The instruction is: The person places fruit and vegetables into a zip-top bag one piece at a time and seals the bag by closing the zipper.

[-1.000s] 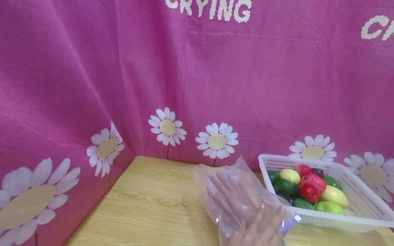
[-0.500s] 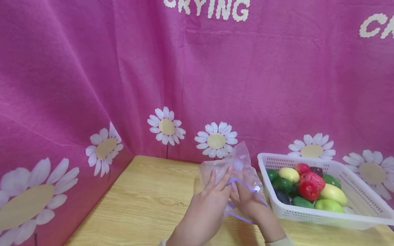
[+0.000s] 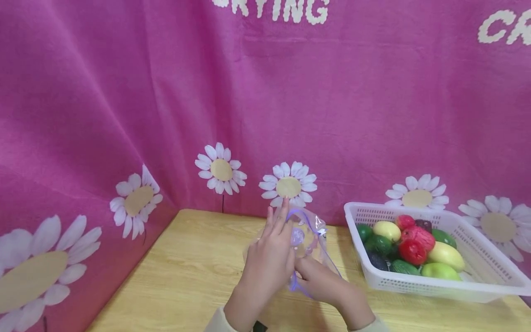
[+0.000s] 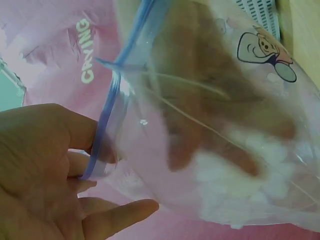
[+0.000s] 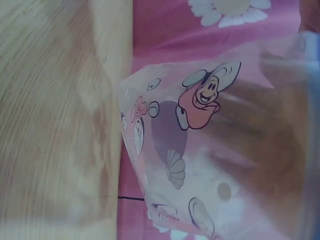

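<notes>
Over the wooden table (image 3: 195, 272), toward its far edge, I see a clear printed bag (image 3: 309, 240), just left of the white basket (image 3: 435, 287) of fruit (image 3: 415, 251) near the right edge. The left hand (image 3: 269, 258) pinches its blue rim (image 4: 103, 120) between thumb and fingers; the right hand (image 3: 317, 279) reaches inside, fingers spread behind the plastic.

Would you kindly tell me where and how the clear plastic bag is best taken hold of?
I'd pinch the clear plastic bag by its blue rim, coming from the person's left, where the left hand is. The rim is a defined edge, while the body is loose film; the right hand is inside the mouth, so its side seems less free.
</notes>
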### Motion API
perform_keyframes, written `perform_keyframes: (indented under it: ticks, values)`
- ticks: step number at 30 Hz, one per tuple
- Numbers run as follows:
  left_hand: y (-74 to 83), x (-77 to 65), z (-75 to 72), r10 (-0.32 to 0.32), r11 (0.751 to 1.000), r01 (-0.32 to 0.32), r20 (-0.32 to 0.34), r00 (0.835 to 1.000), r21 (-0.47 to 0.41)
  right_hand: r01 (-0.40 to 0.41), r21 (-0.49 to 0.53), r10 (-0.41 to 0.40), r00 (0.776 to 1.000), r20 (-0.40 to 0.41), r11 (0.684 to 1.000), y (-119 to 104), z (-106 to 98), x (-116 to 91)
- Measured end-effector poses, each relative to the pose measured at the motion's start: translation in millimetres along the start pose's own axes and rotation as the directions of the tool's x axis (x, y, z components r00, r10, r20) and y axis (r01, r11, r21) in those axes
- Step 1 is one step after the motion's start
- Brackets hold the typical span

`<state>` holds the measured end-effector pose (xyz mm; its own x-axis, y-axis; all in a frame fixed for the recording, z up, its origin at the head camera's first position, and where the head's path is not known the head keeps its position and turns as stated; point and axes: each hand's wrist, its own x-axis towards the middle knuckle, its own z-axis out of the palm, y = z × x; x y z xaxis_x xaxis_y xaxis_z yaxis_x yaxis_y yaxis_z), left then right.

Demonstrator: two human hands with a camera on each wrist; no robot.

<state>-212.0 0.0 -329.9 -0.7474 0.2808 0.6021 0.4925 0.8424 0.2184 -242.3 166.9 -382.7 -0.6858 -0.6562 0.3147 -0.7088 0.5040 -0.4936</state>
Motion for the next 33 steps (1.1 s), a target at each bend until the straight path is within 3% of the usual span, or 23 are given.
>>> perform_keyframes:
  ticks: [1, 2, 3, 4, 5, 6, 7, 9, 11, 13, 17, 20, 23, 27, 33]
  values:
    - [-1.4, 0.7, -0.4, -0.022, 1.000, 0.022, -0.010, 1.000, -0.014, 0.086, -0.056, -0.090, 0.993, -0.080, 0.995, -1, 1, 3]
    - [-2.5, 1.3, -1.1, -0.047, 0.999, 0.046, -0.023, 0.999, -0.026, 0.163, -0.127, -0.183, 0.969, -0.166, 0.978, -2, 1, 5]
    - [-2.6, 1.7, -2.8, -0.078, 0.996, 0.077, -0.034, 0.996, -0.038, 0.224, -0.211, -0.274, 0.928, -0.253, 0.952, -3, 0, 8]
    - [-2.8, 1.3, -4.6, -0.108, 0.993, 0.105, -0.052, 0.993, -0.053, 0.265, -0.295, -0.359, 0.871, -0.335, 0.918, -3, -1, 10]
    - [-3.2, 1.0, -5.9, -0.136, 0.989, 0.132, -0.074, 0.988, -0.060, 0.273, -0.372, -0.421, 0.809, -0.410, 0.887, -3, -1, 13]
    - [-3.3, 0.7, -7.4, -0.156, 0.987, 0.150, -0.095, 0.983, -0.062, 0.252, -0.425, -0.449, 0.762, -0.467, 0.870, -2, -2, 15]
    - [-3.5, 0.5, -8.6, -0.168, 0.985, 0.161, -0.113, 0.979, -0.065, 0.214, -0.453, -0.449, 0.732, -0.513, 0.865, -2, -3, 16]
    - [-3.4, 0.2, -10.5, -0.183, 0.982, 0.175, -0.143, 0.973, -0.067, 0.099, -0.459, -0.387, 0.708, -0.591, 0.883, 0, -4, 16]
    - [-3.5, -0.2, -11.1, -0.184, 0.982, 0.176, -0.165, 0.969, -0.062, -0.049, -0.426, -0.264, 0.719, -0.643, 0.903, 3, -3, 15]
    - [-3.4, -0.2, -11.0, -0.183, 0.982, 0.172, -0.158, 0.970, -0.083, -0.140, -0.350, -0.132, 0.749, -0.649, 0.926, 7, -2, 12]
    - [-4.6, 1.4, -7.7, -0.149, 0.982, 0.138, -0.080, 0.986, -0.125, -0.198, -0.123, 0.096, 0.822, -0.562, 0.972, 15, -1, 6]
    - [-5.7, 2.8, -3.3, -0.114, 0.983, 0.115, 0.019, 0.993, -0.145, -0.215, 0.023, 0.201, 0.860, -0.469, 0.976, 22, -3, 4]
    - [-6.5, 4.4, 0.0, -0.086, 0.977, 0.104, 0.102, 0.991, -0.185, -0.233, 0.071, 0.242, 0.879, -0.410, 0.970, 26, -7, 3]
    - [-12.2, 5.0, 2.0, -0.010, 0.957, 0.061, 0.175, 0.984, -0.284, -0.239, 0.048, 0.239, 0.890, -0.388, 0.970, 29, -14, -2]
    - [-23.8, 3.0, 0.6, 0.147, 0.945, -0.056, 0.265, 0.953, -0.323, -0.205, 0.069, 0.216, 0.901, -0.376, 0.976, 34, -25, -9]
